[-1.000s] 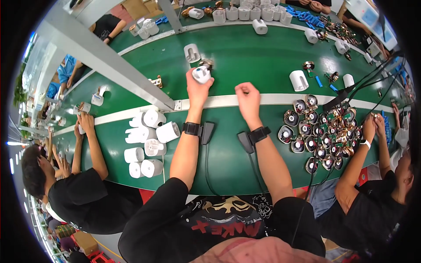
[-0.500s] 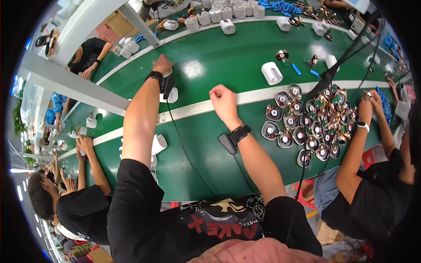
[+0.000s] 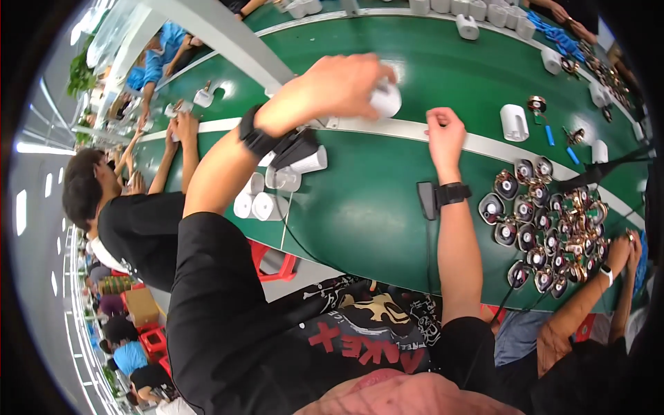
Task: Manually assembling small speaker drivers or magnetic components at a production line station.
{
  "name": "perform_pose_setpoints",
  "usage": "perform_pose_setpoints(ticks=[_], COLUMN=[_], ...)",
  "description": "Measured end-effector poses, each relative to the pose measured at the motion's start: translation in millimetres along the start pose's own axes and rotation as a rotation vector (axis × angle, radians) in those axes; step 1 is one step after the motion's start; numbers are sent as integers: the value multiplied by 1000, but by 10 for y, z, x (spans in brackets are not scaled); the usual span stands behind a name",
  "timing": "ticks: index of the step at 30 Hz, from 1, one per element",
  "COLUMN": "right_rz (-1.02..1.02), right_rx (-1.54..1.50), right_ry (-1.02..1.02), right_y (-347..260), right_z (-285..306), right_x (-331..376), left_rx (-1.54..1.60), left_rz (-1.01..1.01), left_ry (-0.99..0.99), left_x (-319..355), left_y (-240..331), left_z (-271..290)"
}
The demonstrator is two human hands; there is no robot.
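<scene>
White casing [image 3: 388, 102] (slightly blurry) within the left hand [image 3: 348, 86]

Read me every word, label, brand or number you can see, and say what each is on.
Black T-shirt: large red lettering and smaller pale lettering near a gold print; I don't copy out wording.
White housing in the left hand: blurred, none readable.
Speaker units: none readable.

So the left hand [image 3: 346, 86] has a blurry white plastic cylindrical housing [image 3: 387, 101] in its grip over the glossy green tabletop [image 3: 356, 204]. Right hand's [image 3: 446, 133] just loosely curled, sitting between that and a messy pile of black-rimmed, rounded speaker units [image 3: 551, 242].
</scene>
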State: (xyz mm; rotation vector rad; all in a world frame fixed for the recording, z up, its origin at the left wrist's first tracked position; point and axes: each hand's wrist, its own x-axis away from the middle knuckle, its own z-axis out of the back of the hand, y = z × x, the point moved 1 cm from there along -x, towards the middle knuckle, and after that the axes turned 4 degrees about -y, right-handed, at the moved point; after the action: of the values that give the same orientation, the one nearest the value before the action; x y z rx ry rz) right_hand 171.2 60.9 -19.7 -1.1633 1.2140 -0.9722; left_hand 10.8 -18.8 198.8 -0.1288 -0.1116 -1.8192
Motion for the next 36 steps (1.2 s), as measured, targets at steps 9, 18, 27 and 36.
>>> perform_pose_setpoints(ticks=[9,18,27,36], right_rz=[92,46,245,211], right_rx=[294,323,-424,511], right_ry=[35,-11,-281,15], right_y=[-41,-46,1024,92], right_z=[-34,-75,-21,-55], right_x=[28,-25,-282,-48], left_rx=[172,-60,-76,254], left_rz=[308,5,-463,-129], left_ry=[56,145,432,388], left_x=[602,-64,-1985,-1295], left_y=[-647,60,1304,614], left_z=[-916,-866,-1338,-585])
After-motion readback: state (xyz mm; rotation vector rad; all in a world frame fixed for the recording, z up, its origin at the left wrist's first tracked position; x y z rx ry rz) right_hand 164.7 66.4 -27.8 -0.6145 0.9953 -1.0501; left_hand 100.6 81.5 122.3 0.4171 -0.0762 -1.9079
